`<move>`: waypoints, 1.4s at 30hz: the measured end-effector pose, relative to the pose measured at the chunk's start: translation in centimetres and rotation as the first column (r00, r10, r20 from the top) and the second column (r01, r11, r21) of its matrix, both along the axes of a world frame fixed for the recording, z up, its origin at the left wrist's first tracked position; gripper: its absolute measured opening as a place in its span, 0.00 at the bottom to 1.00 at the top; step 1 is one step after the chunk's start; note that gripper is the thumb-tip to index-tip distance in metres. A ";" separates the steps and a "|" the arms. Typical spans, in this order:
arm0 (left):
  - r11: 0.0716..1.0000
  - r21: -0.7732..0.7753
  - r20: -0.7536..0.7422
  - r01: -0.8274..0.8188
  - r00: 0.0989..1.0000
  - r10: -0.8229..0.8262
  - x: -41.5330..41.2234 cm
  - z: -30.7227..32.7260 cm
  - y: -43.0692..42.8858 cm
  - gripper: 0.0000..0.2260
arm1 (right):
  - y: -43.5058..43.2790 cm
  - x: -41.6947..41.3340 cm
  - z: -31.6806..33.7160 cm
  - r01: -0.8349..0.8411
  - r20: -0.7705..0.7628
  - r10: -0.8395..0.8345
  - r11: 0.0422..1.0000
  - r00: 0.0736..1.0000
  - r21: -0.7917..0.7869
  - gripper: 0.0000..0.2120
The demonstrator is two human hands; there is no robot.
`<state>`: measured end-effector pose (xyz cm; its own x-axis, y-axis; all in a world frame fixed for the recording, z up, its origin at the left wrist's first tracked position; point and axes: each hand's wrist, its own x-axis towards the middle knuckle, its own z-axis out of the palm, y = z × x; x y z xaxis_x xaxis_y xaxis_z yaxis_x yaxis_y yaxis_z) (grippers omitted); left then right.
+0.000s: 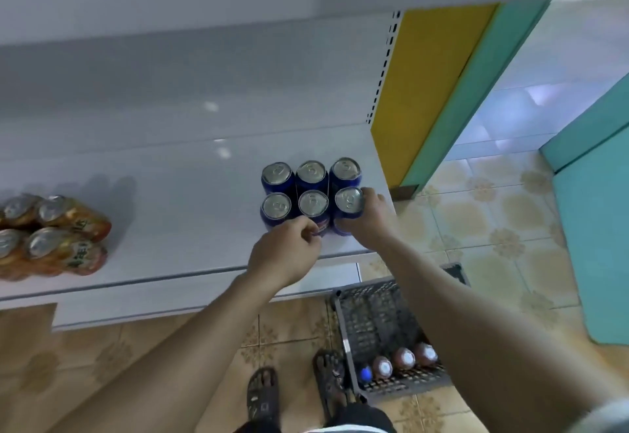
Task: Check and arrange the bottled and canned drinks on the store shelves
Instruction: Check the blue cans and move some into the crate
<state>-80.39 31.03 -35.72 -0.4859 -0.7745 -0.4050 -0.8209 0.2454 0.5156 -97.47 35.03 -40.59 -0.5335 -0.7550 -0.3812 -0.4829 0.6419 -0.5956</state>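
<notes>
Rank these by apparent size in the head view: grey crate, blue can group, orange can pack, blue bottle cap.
1. grey crate, though nearest the camera.
2-3. blue can group and orange can pack look alike; the pack is cropped.
4. blue bottle cap.

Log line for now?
left hand: holds front-middle blue can | right hand: grips front-right blue can | shelf: six blue cans, two rows

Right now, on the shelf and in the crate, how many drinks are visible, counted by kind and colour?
Blue metal cans on the white shelf: 6
Orange metal cans, at the left edge of the view: 4 visible
Brown bottles with white caps in the grey plastic crate: 3
Bottle with blue cap in the crate: 1
Total: 14 visible
</notes>
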 end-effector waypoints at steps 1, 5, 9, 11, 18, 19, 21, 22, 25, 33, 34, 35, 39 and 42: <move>1.000 0.004 0.004 -0.008 1.000 0.008 -0.1 -0.2 0.1 0.11 | -0.1 0.1 -0.3 -0.001 0.006 0.001 1.000 1.000 -0.011 0.32; 1.000 0.030 0.005 -0.009 1.000 0.008 -0.1 -0.6 0.6 0.11 | 0.2 0.3 -0.9 0.061 0.039 -0.058 0.994 0.998 -0.085 0.30; 0.999 0.041 -0.101 -0.016 0.995 0.020 0.1 -0.9 1.2 0.12 | 1.9 0.4 -0.5 0.085 0.013 -0.084 0.976 0.996 -0.199 0.29; 1.000 -0.002 -0.213 -0.027 0.977 0.026 0.6 -0.9 1.9 0.17 | 3.0 0.8 0.5 0.071 0.003 -0.073 0.960 0.997 -0.270 0.29; 0.998 -0.062 -0.600 -0.027 0.800 -0.015 3.5 1.0 2.9 0.35 | 5.9 5.1 8.4 -0.092 -0.086 0.055 0.855 0.995 -0.511 0.36; 0.997 -0.075 -0.639 -0.024 0.769 -0.030 3.8 1.8 3.0 0.35 | 6.2 6.1 9.7 -0.125 -0.110 0.079 0.840 0.991 -0.528 0.36; 0.997 -0.068 -0.707 -0.033 0.707 -0.025 4.5 3.5 3.1 0.34 | 6.7 8.1 11.9 -0.178 -0.142 0.118 0.807 0.983 -0.563 0.36; 0.997 -0.070 -0.736 -0.043 0.676 -0.022 4.9 4.1 3.1 0.34 | 6.9 9.0 12.8 -0.201 -0.162 0.130 0.789 0.978 -0.581 0.36; 0.994 -0.089 -0.801 -0.064 0.598 -0.033 6.3 5.5 3.2 0.33 | 7.3 11.1 14.5 -0.239 -0.230 0.119 0.749 0.966 -0.618 0.35; 0.989 -0.139 -0.824 -0.050 0.559 -0.088 8.3 6.9 3.9 0.33 | 8.0 13.0 16.1 -0.273 -0.319 0.075 0.719 0.945 -0.639 0.33; 0.988 -0.149 -0.819 -0.045 0.565 -0.098 8.5 7.2 3.9 0.34 | 8.1 13.1 16.3 -0.248 -0.283 0.074 0.718 0.956 -0.650 0.32; 0.985 -0.165 -0.813 -0.039 0.570 -0.114 8.7 7.4 3.9 0.34 | 8.1 13.3 16.6 -0.169 -0.173 0.068 0.715 0.983 -0.678 0.30; 0.996 -0.091 -0.855 -0.017 0.515 -0.069 10.3 8.6 3.1 0.35 | 7.4 13.5 17.6 0.493 0.719 0.056 0.691 0.693 -0.528 0.16; 0.999 -0.044 -0.875 -0.008 0.483 -0.035 11.3 9.9 2.7 0.34 | 6.7 13.5 17.7 0.639 0.953 0.100 0.721 0.287 -0.268 0.11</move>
<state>-69.11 33.77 -25.85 -0.5829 -0.7685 0.2640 0.0527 0.2884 0.9561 -83.99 41.70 -22.91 -0.3631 -0.8592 -0.3605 0.6970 0.0063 -0.7170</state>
